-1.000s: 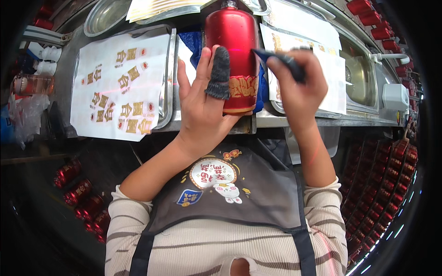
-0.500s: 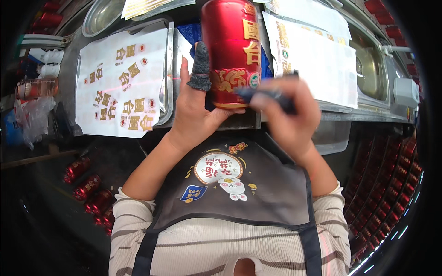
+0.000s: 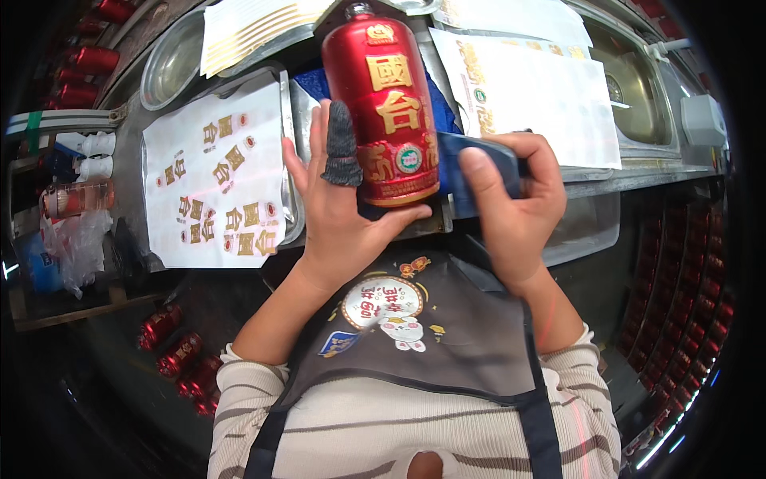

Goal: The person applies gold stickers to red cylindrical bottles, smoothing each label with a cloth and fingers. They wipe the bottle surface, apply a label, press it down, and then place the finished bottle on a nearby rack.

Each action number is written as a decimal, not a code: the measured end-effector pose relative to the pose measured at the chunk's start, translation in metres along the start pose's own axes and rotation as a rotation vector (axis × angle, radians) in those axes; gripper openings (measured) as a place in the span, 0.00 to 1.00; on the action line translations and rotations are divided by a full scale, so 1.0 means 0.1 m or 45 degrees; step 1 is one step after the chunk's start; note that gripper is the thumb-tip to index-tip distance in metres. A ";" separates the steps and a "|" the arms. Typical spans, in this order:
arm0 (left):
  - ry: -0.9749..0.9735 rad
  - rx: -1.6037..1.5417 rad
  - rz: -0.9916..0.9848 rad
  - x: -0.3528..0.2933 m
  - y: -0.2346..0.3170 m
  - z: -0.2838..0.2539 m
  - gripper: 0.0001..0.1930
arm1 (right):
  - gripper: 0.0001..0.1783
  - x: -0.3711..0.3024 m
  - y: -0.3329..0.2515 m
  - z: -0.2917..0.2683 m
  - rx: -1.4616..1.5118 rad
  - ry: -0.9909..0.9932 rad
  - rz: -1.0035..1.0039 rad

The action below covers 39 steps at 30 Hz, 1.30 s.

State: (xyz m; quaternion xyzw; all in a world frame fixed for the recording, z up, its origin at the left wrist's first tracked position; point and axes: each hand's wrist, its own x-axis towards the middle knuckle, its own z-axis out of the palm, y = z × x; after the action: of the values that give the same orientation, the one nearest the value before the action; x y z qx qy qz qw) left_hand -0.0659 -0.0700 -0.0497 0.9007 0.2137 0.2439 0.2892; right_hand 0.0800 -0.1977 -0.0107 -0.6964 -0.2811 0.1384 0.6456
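Observation:
A glossy red bottle (image 3: 379,104) with raised gold characters and a round green-and-white emblem leans over the worktop, its dark neck toward the far side. Along its left side and under its base, my left hand (image 3: 351,207) steadies it, thumb at the bottom rim and other fingers stretched. A dark grey finger cover (image 3: 341,144) is on one of those fingers. To the right of the bottle, my right hand (image 3: 519,207) pinches a flat dark-blue piece (image 3: 479,172), blurred, its near edge at the bottle's lower side. Whether it touches the bottle, I cannot tell.
White sheets with gold character stickers lie on a left tray (image 3: 289,152); another sheet (image 3: 550,104) lies at the right. Blue cloth (image 3: 443,100) sits behind the bottle. A metal bowl (image 3: 163,76) and a sink (image 3: 638,100) flank the worktop. Red bottles (image 3: 179,351) stand lower left.
The bottle has come nearer and tilted, so its neck now shows and its print has turned leftward. The flat blue piece has swung to show its broad side, and my right hand has shifted slightly right.

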 end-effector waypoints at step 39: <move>-0.017 -0.642 -0.196 -0.12 -0.16 -0.17 0.35 | 0.15 -0.22 0.03 -0.13 -0.234 -0.079 0.185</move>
State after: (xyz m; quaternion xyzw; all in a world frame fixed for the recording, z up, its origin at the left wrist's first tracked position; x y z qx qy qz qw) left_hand -0.0891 -0.0576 -0.0518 0.7828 0.2122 0.2608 0.5236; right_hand 0.0702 -0.2209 -0.0161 -0.7667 -0.2611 0.1800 0.5582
